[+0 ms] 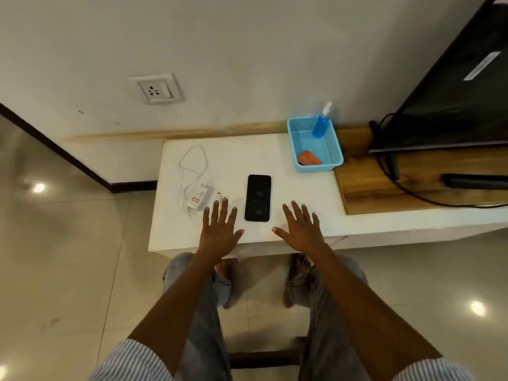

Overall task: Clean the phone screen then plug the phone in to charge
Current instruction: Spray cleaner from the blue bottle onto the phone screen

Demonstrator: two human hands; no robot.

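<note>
A black phone (257, 198) lies screen up on the white table (275, 155), between my two hands. My left hand (220, 229) is spread flat, palm down, just left of the phone, fingertips close to the white charger (199, 199) and its cable (192, 166). My right hand (301, 229) is spread flat to the phone's right. Neither hand holds anything. A blue basket (334, 160) at the table's back right contains a blue spray bottle (321, 123) and an orange cloth (309, 158).
A white wall socket (155, 89) sits on the wall above and behind the table's left side. To the right, a wooden surface (371, 185) carries a black TV (453, 92), black cables and a dark remote (475, 181). Tiled floor lies around the table.
</note>
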